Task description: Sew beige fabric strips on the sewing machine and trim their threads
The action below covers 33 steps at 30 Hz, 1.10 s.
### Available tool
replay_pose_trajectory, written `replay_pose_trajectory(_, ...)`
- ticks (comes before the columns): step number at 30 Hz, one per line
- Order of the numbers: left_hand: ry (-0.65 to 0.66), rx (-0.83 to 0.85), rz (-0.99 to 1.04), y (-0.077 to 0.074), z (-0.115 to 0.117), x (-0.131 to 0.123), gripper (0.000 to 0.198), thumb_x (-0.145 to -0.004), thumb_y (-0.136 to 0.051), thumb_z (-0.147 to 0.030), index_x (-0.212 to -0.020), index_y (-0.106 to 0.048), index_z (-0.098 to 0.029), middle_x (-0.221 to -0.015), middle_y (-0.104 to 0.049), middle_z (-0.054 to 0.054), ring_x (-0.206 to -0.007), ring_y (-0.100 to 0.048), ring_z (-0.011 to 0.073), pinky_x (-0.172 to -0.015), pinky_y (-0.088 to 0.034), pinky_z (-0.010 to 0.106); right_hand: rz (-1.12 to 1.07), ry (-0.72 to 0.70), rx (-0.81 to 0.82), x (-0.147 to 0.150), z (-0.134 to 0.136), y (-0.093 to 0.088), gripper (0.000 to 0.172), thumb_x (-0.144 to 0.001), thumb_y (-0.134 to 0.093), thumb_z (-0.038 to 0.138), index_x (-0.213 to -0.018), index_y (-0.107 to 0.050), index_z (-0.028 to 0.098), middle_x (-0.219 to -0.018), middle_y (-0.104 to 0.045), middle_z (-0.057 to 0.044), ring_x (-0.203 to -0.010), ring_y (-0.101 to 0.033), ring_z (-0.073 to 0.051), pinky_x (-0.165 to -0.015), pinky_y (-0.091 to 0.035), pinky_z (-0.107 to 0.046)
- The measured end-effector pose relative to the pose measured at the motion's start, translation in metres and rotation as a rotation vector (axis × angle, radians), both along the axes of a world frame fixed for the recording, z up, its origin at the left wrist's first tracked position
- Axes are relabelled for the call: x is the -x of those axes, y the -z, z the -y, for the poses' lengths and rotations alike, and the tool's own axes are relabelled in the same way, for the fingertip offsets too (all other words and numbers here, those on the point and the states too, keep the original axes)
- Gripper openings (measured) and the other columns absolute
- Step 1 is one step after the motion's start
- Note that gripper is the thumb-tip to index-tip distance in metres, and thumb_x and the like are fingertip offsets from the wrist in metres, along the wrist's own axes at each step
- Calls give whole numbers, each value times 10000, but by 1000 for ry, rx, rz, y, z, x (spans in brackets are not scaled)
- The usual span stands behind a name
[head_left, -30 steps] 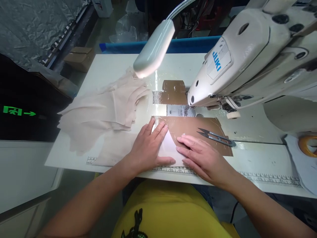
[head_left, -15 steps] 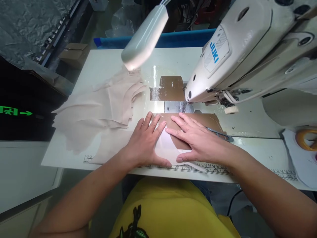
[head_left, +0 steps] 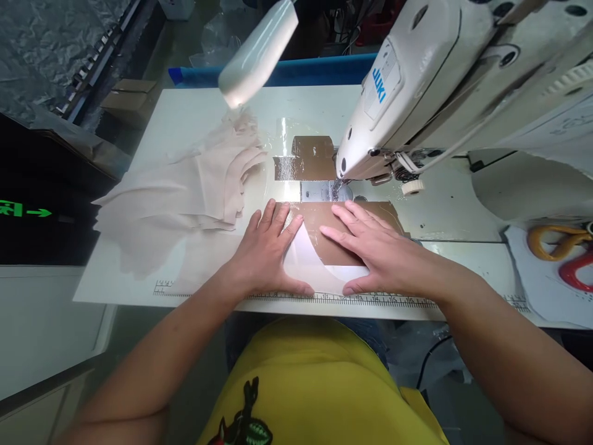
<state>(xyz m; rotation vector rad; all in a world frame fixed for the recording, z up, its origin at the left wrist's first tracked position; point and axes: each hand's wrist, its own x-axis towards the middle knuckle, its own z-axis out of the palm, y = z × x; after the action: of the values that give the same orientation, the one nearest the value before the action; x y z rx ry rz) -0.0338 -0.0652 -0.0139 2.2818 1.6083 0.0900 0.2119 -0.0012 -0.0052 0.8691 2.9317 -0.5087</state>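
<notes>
My left hand [head_left: 266, 256] lies flat with fingers spread on a thin pale fabric piece [head_left: 303, 259]. Its fingertips reach a brown covering [head_left: 319, 232] on the sewing table. My right hand [head_left: 375, 250] is also flat and open. Its fingers rest on the brown covering, and its thumb is at the fabric's right edge. The fabric shows a curved edge between the hands. Just beyond the fingertips is the needle area of a white JUKI sewing machine [head_left: 398, 93], above its metal plate [head_left: 317, 191].
A pile of pale fabric pieces [head_left: 185, 185] lies to the left. A lamp [head_left: 257, 55] hangs over the table. Along the front edge runs a printed ruler [head_left: 393, 301]. Yellow-handled scissors [head_left: 549, 244] and a red handle [head_left: 577, 272] lie at the right.
My right hand has shifted slightly right, away from the left. The fabric's curved edge between them shows more and lies flatter. A tool by my right wrist is now mostly hidden. The view has shifted a little.
</notes>
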Motion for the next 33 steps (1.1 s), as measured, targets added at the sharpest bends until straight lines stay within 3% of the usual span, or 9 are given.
replay_pose_trajectory(4, -53, 27, -7, -3, -3, 1, 1268, -483, -530, -885, -1471, -207, -159, -1556, 7, 203, -1403, 91, 440, -1094, 2, 642, -21, 78, -82, -22, 13, -1, 903, -726, -679, 551, -1470, -266, 253, -1571, -97, -112, -1404, -92, -417, -1034, -311, -629)
replay_pose_trajectory(7, -71, 25, -3, -4, -6, 2, 1242, -486, -538, -880, -1467, -220, -188, -1555, 48, 202, -1395, 119, 449, -1070, 42, 671, -71, 113, -168, -31, 27, -4, 705, -821, -627, 411, -1435, -325, 238, -1566, -124, -120, -1417, -67, -381, -1057, -293, -603)
replay_pose_trajectory(13, -106, 6, -36, -3, -10, 6, 1229, -526, -539, -863, -1471, -197, -154, -1547, 70, 224, -1390, 131, 455, -1060, 14, 685, -175, 38, -237, -35, 53, 9, 391, -893, -526, 283, -1279, -499, 234, -1500, -312, -119, -1411, -141, -358, -1052, -302, -592)
replay_pose_trajectory(16, -97, -59, -46, -8, -4, 8, 1175, -563, -551, -836, -1462, -220, -155, -1556, 18, 205, -1401, 88, 448, -1076, -17, 671, -188, 52, -234, -40, 57, 17, 399, -882, -544, 317, -1262, -522, 195, -1459, -372, -165, -1398, -177, -375, -1023, -340, -598)
replay_pose_trajectory(21, 23, -207, -39, -15, 22, 6, 934, -720, -502, -746, -1424, -323, -159, -1556, -115, 165, -1426, -2, 389, -1118, -74, 599, -297, 43, -268, -43, 62, 18, 546, -868, -569, 332, -1373, -408, 199, -1434, -430, -141, -1399, -202, -347, -1042, -331, -593)
replay_pose_trajectory(25, 150, -147, -22, -4, 44, -1, 883, -717, -483, -760, -1394, -401, -199, -1533, -222, 154, -1417, -96, 397, -1111, -113, 586, -248, -29, -216, -40, 69, 21, 510, -872, -571, 323, -1344, -466, 162, -1362, -525, -113, -1374, -284, -321, -1066, -336, -548)
replay_pose_trajectory(29, 146, -119, -31, 8, 55, -3, 856, -727, -496, -741, -1400, -401, -221, -1522, -254, 155, -1402, -161, 406, -1103, -122, 592, -224, -16, -233, -45, 73, 28, 451, -884, -559, 299, -1311, -509, 164, -1354, -536, -100, -1357, -320, -325, -1053, -356, -538)
replay_pose_trajectory(33, 146, -144, -46, 9, 56, -1, 849, -736, -479, -742, -1396, -405, -212, -1524, -244, 162, -1409, -145, 401, -1104, -129, 586, -244, -6, -271, -51, 72, 29, 436, -871, -576, 308, -1273, -533, 143, -1340, -543, -128, -1344, -336, -344, -1027, -386, -545)
